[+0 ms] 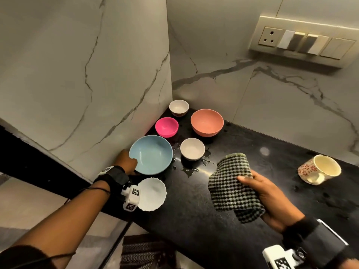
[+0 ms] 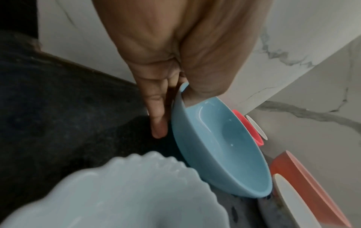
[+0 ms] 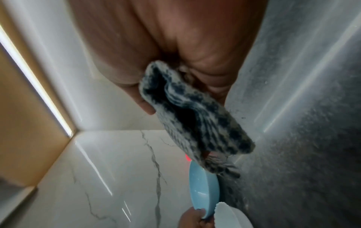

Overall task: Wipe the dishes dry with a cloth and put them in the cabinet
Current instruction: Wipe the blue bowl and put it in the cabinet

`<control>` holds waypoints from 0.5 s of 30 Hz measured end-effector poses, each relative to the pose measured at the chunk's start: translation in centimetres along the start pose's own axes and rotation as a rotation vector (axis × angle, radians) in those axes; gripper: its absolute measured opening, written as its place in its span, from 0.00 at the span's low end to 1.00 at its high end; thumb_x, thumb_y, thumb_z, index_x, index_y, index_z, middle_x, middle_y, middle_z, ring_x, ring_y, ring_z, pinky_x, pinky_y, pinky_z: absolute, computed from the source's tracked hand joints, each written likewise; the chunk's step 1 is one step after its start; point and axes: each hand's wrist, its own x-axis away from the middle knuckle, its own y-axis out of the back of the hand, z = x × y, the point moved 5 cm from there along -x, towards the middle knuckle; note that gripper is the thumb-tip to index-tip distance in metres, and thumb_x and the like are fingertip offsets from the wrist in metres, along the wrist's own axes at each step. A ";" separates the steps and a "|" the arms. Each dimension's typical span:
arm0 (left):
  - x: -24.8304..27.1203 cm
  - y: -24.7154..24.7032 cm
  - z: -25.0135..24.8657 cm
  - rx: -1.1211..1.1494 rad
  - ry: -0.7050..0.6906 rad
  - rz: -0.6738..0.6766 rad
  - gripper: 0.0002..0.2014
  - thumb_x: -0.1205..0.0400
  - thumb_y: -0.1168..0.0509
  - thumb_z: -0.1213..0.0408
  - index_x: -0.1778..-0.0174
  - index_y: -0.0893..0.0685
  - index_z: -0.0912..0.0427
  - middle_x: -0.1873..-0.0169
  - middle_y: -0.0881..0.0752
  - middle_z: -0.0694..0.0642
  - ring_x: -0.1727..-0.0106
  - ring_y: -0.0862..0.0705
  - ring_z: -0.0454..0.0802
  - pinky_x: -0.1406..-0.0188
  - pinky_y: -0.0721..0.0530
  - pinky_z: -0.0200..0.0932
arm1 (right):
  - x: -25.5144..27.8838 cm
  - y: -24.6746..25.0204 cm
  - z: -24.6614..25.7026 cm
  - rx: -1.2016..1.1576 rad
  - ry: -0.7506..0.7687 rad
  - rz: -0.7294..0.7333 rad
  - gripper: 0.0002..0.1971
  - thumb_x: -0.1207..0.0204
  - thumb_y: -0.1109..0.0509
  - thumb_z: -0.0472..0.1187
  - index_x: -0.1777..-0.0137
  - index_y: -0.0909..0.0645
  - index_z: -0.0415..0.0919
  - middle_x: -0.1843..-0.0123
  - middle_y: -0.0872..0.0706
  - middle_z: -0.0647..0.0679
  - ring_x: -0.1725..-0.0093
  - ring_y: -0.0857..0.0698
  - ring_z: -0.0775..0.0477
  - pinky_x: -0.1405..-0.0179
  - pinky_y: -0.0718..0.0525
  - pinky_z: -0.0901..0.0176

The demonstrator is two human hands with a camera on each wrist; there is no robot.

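Left hand (image 1: 126,162) pinching, right hand (image 1: 272,198) gripping

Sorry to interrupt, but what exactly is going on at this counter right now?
A person is drying dishes. The left hand grips the blue bowl by its rim on the black counter. The right hand holds a folded checked cloth, not yet touching the bowl. A white scalloped dish, other bowls and a floral mug on its side wait nearby.

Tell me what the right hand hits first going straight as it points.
Likely the small white bowl by the spill, met by the cloth the right hand holds; height unclear, it might pass above.
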 end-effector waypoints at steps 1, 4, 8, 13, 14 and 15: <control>0.1 0.1 -0.5 0.032 -0.012 -0.001 0.22 0.16 0.37 0.76 0.25 0.26 0.70 0.33 0.17 0.69 0.35 0.17 0.71 0.48 0.13 0.57 | 0.1 -0.4 0.4 0.052 0.017 0.018 0.18 0.13 0.35 0.35 0.25 0.19 0.35 0.33 0.10 0.32 0.37 0.08 0.31 0.43 0.06 0.43; 0.8 0.1 -1.9 0.063 -0.087 0.020 0.20 0.16 0.37 0.73 0.28 0.30 0.65 0.38 0.18 0.68 0.39 0.17 0.70 0.50 0.08 0.68 | 0.0 -1.9 2.6 0.271 0.113 0.063 0.15 0.10 0.38 0.34 0.28 0.17 0.40 0.35 0.08 0.38 0.36 0.08 0.36 0.43 0.06 0.46; 4.0 0.1 -5.4 0.115 -0.180 0.061 0.14 0.13 0.39 0.69 0.33 0.32 0.61 0.43 0.20 0.62 0.43 0.17 0.65 0.51 0.08 0.65 | -1.1 -4.3 6.2 0.716 0.394 0.123 0.12 0.09 0.36 0.42 0.31 0.15 0.48 0.39 0.07 0.45 0.40 0.07 0.40 0.38 0.09 0.32; 9.6 -1.7 -10.7 0.247 -0.323 0.231 0.15 0.18 0.35 0.67 0.40 0.32 0.59 0.47 0.18 0.64 0.41 0.14 0.70 0.52 0.09 0.69 | -2.6 -9.4 7.7 1.289 0.934 0.042 0.27 0.12 0.33 0.38 0.16 0.25 0.59 0.23 0.14 0.56 0.29 0.12 0.51 0.32 0.13 0.49; 10.8 -2.4 -11.6 0.319 -0.344 0.283 0.17 0.20 0.34 0.66 0.37 0.30 0.58 0.45 0.17 0.65 0.41 0.13 0.71 0.55 0.09 0.70 | -3.4 -10.2 6.8 1.440 0.979 0.045 0.31 0.15 0.32 0.33 0.13 0.27 0.54 0.19 0.18 0.52 0.24 0.15 0.45 0.30 0.12 0.45; 11.8 -3.0 -12.3 0.388 -0.355 0.331 0.20 0.20 0.34 0.69 0.33 0.28 0.55 0.41 0.16 0.64 0.40 0.12 0.71 0.58 0.08 0.67 | -4.4 -10.8 5.6 1.591 0.961 0.067 0.33 0.17 0.33 0.32 0.12 0.29 0.50 0.15 0.22 0.48 0.20 0.18 0.40 0.29 0.13 0.39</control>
